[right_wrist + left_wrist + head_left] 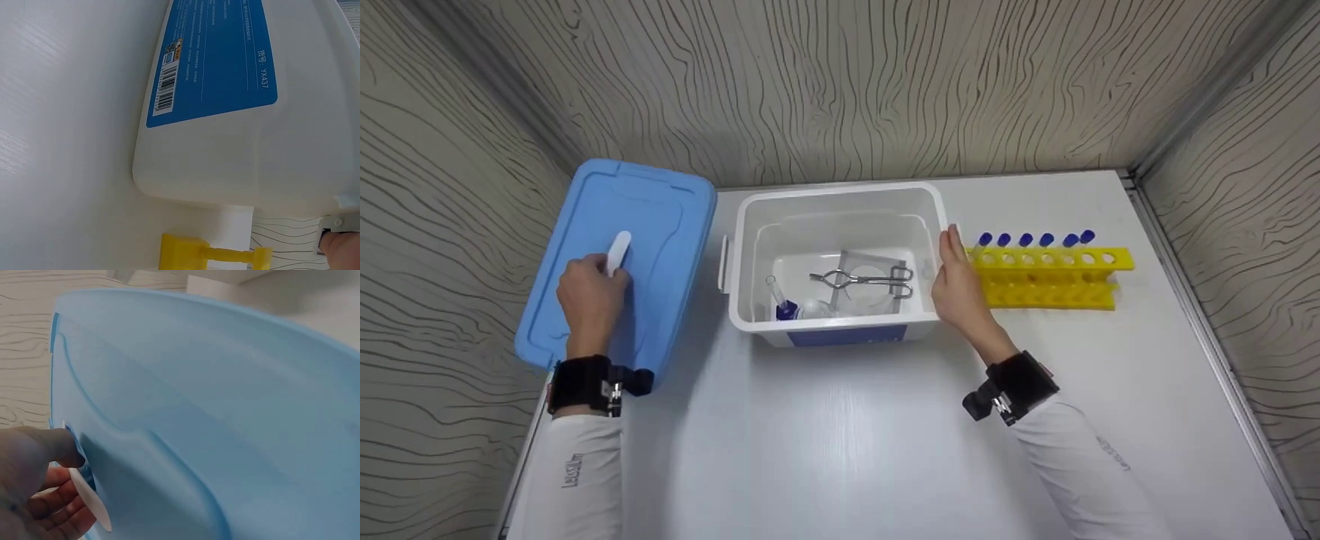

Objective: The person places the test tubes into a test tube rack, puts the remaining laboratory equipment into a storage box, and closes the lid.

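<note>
My left hand (591, 294) grips the white handle (619, 251) on a light blue lid (660, 210), which lies tilted at the left. In the left wrist view, the thumb and fingers close around that handle (93, 500). My right hand (960, 289) lies along the right side of an open white bin (840, 196), fingers extended and touching its wall. A fingertip (343, 250) shows by the bin's white side handle (340, 223) in the right wrist view. Inside the bin are metal tongs (859, 280), a wire gauze (847, 264) and glassware with a blue base (786, 310).
Just right of my right hand stands a yellow test tube rack (1050, 296) holding several tubes with blue caps (1025, 239). The bin's front carries a blue label (225, 56). Wood-patterned panels (840, 90) wall the white table (825, 450) at the back and sides.
</note>
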`<state>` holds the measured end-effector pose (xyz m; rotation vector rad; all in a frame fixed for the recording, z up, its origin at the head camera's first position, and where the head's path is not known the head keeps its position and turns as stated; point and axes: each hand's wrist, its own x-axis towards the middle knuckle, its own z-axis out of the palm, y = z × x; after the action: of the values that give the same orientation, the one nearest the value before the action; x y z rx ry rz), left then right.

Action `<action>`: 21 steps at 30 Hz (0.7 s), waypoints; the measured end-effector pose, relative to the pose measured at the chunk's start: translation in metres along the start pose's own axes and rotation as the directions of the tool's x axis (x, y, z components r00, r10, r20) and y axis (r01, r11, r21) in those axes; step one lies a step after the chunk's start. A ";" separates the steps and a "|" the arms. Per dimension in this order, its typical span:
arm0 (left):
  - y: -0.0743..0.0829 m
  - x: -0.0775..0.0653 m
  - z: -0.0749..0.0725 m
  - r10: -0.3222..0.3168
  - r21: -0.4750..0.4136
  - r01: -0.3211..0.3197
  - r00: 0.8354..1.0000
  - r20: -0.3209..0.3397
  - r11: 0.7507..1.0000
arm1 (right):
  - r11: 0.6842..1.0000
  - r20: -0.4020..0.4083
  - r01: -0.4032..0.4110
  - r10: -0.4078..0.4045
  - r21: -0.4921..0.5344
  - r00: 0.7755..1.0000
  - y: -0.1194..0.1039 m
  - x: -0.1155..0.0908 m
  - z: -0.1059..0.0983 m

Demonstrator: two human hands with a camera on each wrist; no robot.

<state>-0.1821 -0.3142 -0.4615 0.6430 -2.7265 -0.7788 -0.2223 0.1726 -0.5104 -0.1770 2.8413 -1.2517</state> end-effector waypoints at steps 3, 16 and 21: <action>0.014 -0.001 -0.007 0.058 0.000 -0.058 0.998 -0.005 0.998 | 1.000 0.000 -0.003 0.003 0.010 1.000 0.001 0.001 -0.001; 0.071 -0.011 -0.013 0.228 -0.040 -0.226 0.971 0.068 0.973 | 0.988 0.041 -0.066 0.060 0.137 0.997 0.003 0.004 -0.007; 0.090 -0.016 -0.007 0.315 -0.033 -0.313 0.943 0.108 0.949 | 0.967 0.058 -0.114 0.104 0.229 0.993 0.003 0.006 -0.011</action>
<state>-0.1971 -0.2406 -0.4083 0.1542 -2.8184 -0.7750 -0.2294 0.1826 -0.5050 -0.0408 2.5998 -1.5187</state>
